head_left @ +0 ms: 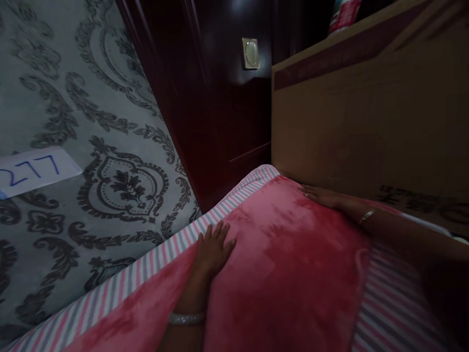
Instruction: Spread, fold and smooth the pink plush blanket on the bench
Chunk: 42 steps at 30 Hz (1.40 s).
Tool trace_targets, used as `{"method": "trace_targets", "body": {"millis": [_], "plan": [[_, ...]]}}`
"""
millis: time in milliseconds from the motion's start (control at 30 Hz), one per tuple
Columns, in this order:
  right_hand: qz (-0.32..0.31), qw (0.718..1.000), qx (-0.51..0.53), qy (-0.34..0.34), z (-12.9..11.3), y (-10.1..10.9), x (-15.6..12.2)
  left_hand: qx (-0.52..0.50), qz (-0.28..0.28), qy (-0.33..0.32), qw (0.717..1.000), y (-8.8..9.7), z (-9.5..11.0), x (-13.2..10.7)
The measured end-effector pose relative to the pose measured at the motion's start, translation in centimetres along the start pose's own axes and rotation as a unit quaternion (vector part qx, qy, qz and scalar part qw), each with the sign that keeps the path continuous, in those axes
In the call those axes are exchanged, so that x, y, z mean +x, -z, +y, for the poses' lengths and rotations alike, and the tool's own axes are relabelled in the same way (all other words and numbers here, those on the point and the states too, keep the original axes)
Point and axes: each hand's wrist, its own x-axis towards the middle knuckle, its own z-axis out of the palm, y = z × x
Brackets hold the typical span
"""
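A red and pink plush blanket lies spread over a sheet with pink, grey and white stripes. Flat on the blanket near its left edge rests my left hand, fingers spread and holding nothing. My right hand lies stretched out on the blanket's far right edge, close beside a large cardboard box. Its fingers look extended, though the dim light blurs them. More of the striped sheet shows at the lower right.
Patterned grey wallpaper with a paper marked 277 runs along the left. A dark red wooden panel with a gold plate stands at the far end. On top of the box sits a red container.
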Motion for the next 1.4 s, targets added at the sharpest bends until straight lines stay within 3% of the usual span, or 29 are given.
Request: {"method": "trace_targets", "body": {"millis": [67,133,267,433,600,667,733,833,933,1067,1200,1300,1400], "plan": [[-0.018,0.999,-0.026,-0.042,-2.0,1.3,-2.9,0.009,0.001,0.0,1.0,0.2,0.0,0.1],[0.01,0.995,-0.062,-0.082,-5.3,1.8,-6.2,0.022,0.003,-0.001,1.0,0.3,0.0,0.3],[0.02,0.997,-0.068,-0.026,-10.6,0.3,-12.6,0.046,0.004,-0.006,0.999,0.2,-0.1,0.8],[0.031,0.988,-0.11,-0.102,-9.7,-0.5,-17.6,0.067,0.02,-0.012,0.997,0.2,-0.1,1.0],[0.039,0.985,-0.099,-0.139,-9.1,1.0,-18.4,0.08,-0.007,0.02,0.997,2.3,1.9,-0.8],[0.041,0.986,-0.086,-0.134,-9.4,1.2,-18.4,0.077,-0.015,0.005,0.997,3.3,3.5,-2.8],[0.04,0.988,-0.076,-0.129,-9.6,1.3,-18.4,0.069,-0.012,-0.054,0.996,3.6,5.3,-5.9],[0.046,0.986,-0.069,-0.142,-10.1,1.4,-18.4,0.056,-0.045,-0.151,0.986,2.7,6.8,-11.6],[0.039,0.981,-0.053,-0.183,-11.3,1.9,-18.7,0.056,-0.062,-0.178,0.981,1.3,5.5,-17.2],[0.051,0.983,-0.034,-0.175,-14.3,2.7,-20.5,0.075,-0.022,-0.118,0.99,-0.1,0.8,-23.9],[0.064,0.996,-0.006,-0.06,-17.7,2.8,-23.5,0.09,0.048,-0.134,0.986,-1.5,-1.9,-31.2],[0.053,0.995,0.022,0.075,-20.0,2.2,-25.9,0.106,0.079,-0.157,0.979,-2.4,-1.2,-35.3],[0.041,0.985,0.029,0.164,-22.0,1.4,-27.6,0.128,0.074,-0.117,0.982,-2.3,0.8,-36.7]]}}
